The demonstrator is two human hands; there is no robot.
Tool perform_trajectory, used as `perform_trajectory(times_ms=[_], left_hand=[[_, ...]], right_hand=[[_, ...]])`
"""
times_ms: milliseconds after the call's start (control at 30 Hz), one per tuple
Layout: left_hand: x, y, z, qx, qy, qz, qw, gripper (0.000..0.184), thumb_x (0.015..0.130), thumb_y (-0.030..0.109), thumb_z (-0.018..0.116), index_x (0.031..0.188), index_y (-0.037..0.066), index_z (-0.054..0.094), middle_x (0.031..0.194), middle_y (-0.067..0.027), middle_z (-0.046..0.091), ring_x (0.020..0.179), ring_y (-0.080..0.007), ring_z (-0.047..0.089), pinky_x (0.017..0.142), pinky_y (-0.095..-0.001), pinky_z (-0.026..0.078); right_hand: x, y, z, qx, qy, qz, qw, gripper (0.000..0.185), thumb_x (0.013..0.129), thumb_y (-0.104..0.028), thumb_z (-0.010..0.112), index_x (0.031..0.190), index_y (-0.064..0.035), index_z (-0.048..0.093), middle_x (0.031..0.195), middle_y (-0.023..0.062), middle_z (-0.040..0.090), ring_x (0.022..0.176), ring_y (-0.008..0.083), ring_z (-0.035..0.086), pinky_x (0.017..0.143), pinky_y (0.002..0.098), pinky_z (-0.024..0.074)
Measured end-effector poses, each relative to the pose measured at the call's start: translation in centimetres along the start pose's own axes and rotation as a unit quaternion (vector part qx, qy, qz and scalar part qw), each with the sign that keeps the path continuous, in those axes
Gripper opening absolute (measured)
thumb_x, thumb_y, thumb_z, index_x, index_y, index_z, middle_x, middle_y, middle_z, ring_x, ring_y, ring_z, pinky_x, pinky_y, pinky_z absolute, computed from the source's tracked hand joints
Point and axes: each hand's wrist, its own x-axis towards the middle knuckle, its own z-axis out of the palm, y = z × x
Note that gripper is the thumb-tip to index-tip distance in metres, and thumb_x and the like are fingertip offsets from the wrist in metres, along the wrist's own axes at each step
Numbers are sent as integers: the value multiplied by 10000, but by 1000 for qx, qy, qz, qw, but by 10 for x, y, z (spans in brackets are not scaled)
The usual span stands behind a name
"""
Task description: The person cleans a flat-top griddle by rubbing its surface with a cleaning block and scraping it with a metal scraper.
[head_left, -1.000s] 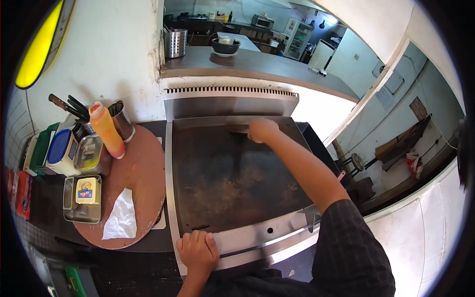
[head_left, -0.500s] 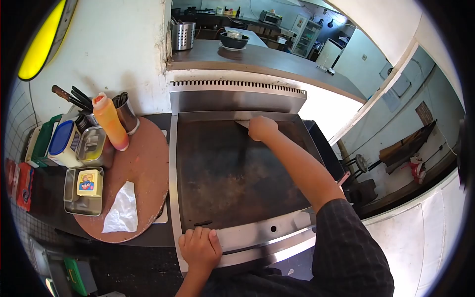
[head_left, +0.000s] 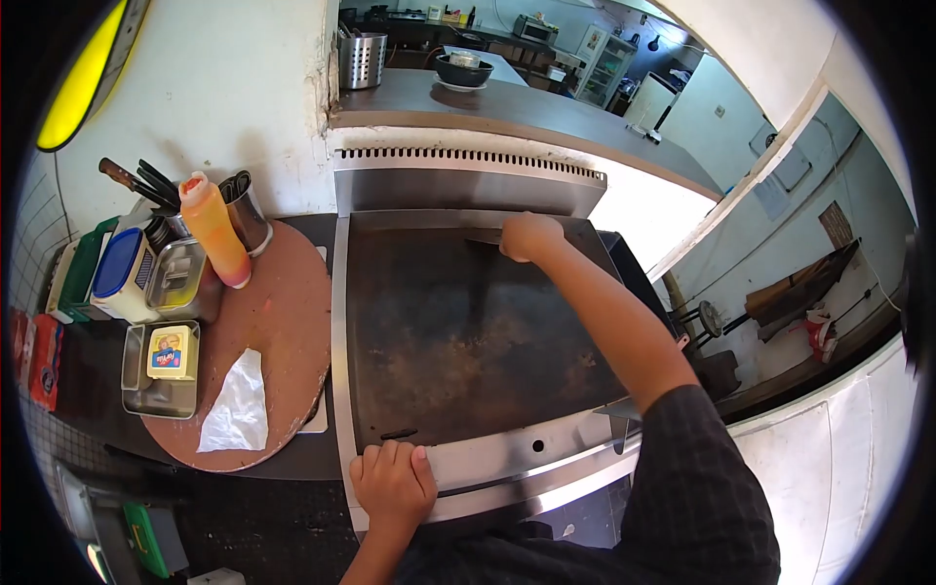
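My right hand is closed round a flat metal scraper, near the back edge of the dark griddle. Only a bit of the blade shows to the left of the fingers. My left hand rests on the griddle's front steel rim at its left corner, fingers curled together; whether anything is under them is hidden. Just behind that hand lies a small dark scrap. Brown stains mark the middle of the griddle.
Left of the griddle, a round brown board bears a white paper and an orange squeeze bottle. Beside these are a steel tray and a blue-lidded tub. A steel backsplash rises behind.
My right hand has shifted a little right along the back of the griddle with the scraper. My left hand has stayed on the rim. The view has tilted slightly.
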Motion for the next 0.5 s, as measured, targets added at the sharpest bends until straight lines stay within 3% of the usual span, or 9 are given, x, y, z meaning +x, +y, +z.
perform_trajectory(times_ms=[333, 500], left_hand=[[-1, 0, 3, -1, 15, -1, 1000, 218, 947, 224, 537, 787, 104, 625, 770, -58, 563, 709, -259, 459, 715, -379, 351], [0, 0, 2, 8, 9, 1, 1000, 218, 948, 226, 537, 795, 104, 632, 771, -56, 567, 709, -258, 462, 715, -378, 352]], right_hand=[[-26, 15, -24, -3, -47, -19, 999, 253, 881, -210, 586, 945, -72, 789, 976, 112, 762, 858, 340, 721, 725, 459, 563], [3, 7, 1, 2, -4, -16, 1000, 263, 888, -215, 576, 952, -68, 785, 1002, 116, 762, 878, 342, 724, 727, 458, 563]])
